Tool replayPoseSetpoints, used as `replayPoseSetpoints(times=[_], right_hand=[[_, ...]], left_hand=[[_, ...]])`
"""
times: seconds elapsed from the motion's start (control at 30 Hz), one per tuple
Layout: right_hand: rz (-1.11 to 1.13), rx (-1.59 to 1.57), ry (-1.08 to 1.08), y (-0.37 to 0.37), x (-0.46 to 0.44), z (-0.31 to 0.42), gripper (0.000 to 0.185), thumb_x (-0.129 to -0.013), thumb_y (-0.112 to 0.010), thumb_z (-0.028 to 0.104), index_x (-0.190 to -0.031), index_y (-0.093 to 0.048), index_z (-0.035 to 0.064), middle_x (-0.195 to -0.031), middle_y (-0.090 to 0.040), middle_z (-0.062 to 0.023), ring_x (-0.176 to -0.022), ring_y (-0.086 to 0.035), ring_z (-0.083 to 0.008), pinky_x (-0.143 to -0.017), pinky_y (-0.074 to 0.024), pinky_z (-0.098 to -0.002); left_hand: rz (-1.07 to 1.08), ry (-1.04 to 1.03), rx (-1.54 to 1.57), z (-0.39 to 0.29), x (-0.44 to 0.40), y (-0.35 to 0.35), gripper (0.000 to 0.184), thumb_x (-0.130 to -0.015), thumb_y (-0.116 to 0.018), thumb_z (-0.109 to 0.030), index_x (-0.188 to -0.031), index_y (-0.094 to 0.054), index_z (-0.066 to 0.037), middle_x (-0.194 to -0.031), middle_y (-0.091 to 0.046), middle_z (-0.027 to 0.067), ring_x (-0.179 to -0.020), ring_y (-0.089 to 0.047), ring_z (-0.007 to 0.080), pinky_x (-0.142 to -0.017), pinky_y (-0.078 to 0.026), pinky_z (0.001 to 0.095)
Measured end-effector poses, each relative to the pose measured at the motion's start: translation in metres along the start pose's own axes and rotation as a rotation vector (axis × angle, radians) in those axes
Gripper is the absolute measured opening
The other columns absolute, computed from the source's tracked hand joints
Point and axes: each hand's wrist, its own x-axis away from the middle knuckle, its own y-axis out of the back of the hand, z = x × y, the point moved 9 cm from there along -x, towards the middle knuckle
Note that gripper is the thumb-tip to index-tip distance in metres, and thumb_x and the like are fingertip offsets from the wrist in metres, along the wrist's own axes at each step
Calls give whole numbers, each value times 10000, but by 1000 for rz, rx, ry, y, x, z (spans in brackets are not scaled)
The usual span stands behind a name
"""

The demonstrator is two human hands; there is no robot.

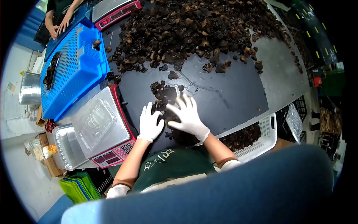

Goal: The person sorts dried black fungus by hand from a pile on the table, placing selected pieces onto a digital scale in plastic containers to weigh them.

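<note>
A small cluster of dark brown, dried, mushroom-like pieces (159,92) lies on the dark table near its front edge. My left hand (150,123), in a white glove, is at the left side of this cluster with its fingers apart. Over the right side of the cluster my right hand (187,118), also white-gloved, spreads its fingers and touches or hovers just above the pieces. More dark pieces lie under my wrists by the green apron (175,166). Neither hand grips anything that I can see.
A large heap (179,33) of dark pieces covers the table's far part. On the left are a red-edged scale (80,130) bearing a clear tray, a blue basket (84,56) and another scale (117,16). A white basket (274,130) stands right. Another person's hands (59,26) are at upper left.
</note>
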Motion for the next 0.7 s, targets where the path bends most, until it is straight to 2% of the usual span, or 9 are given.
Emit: replayPoseSetpoints(times=[0.1,0.13,0.23,0.27,0.3,0.37,0.53,0.63,0.7], right_hand=[[113,-80,220,-6,13,24,427,-703,-776,311,-1098,-655,202,-1303,-538,-101,-1284,-428,-357,-1075,-276,-595],[72,-38,178,7,13,21,324,-707,-765,266,-1009,-670,195,-1266,-564,-78,-1248,-461,-323,-1067,-289,-579],[13,-40,50,38,24,-12,445,-679,-781,289,-1097,-661,194,-1325,-530,-91,-1263,-422,-371,-1086,-275,-542],[8,-80,20,47,29,-20,506,-676,-790,307,-1150,-650,198,-1352,-515,-103,-1275,-407,-385,-1090,-267,-544],[1,-119,-12,54,36,-27,566,-674,-799,325,-1202,-638,202,-1379,-500,-114,-1287,-392,-399,-1095,-260,-545],[50,-152,-80,48,54,-45,831,-646,-815,449,-1371,-526,164,-1468,-392,-190,-1359,-306,-455,-1118,-225,-569],[216,-34,-102,27,74,-42,1068,-571,-830,540,-1458,-409,119,-1512,-280,-248,-1389,-202,-529,-1125,-178,-623],[241,-43,-33,5,75,-19,1072,-547,-857,505,-1443,-424,104,-1507,-273,-249,-1357,-246,-522,-1123,-202,-612],[174,-102,70,-9,63,2,1051,-523,-878,472,-1403,-451,88,-1474,-293,-253,-1316,-301,-507,-1102,-277,-586]], left_hand=[[14,-99,44,-18,30,12,246,-681,-622,-91,-924,-582,-102,-1438,-392,279,-1288,-351,559,-1086,-308,576],[-7,-68,65,-18,39,15,246,-655,-606,-65,-897,-569,-97,-1457,-390,248,-1305,-316,577,-1086,-296,589],[-75,96,226,-12,60,27,651,-670,-683,-117,-1300,-521,-113,-1518,-239,290,-1380,-224,538,-1128,-241,572],[-64,122,247,-7,67,24,928,-658,-754,-171,-1480,-330,-93,-1532,-136,316,-1403,-191,507,-1144,-215,560],[-57,224,317,-3,70,23,1069,-638,-809,-197,-1522,-220,-79,-1542,-99,297,-1429,-166,468,-1161,-218,506],[-84,280,328,4,73,16,1199,-616,-856,-289,-1546,-127,-85,-1546,-67,307,-1429,-152,469,-1157,-215,515],[-40,353,187,11,74,-3,1297,-585,-879,-388,-1548,-70,-75,-1539,-61,332,-1414,-144,495,-1145,-198,549],[-38,358,183,12,70,-10,1252,-616,-854,-424,-1539,-92,-55,-1532,-65,346,-1410,-134,507,-1137,-180,573],[-142,288,160,8,66,-15,1150,-668,-824,-403,-1529,-151,-44,-1529,-117,329,-1412,-146,493,-1140,-179,570]])
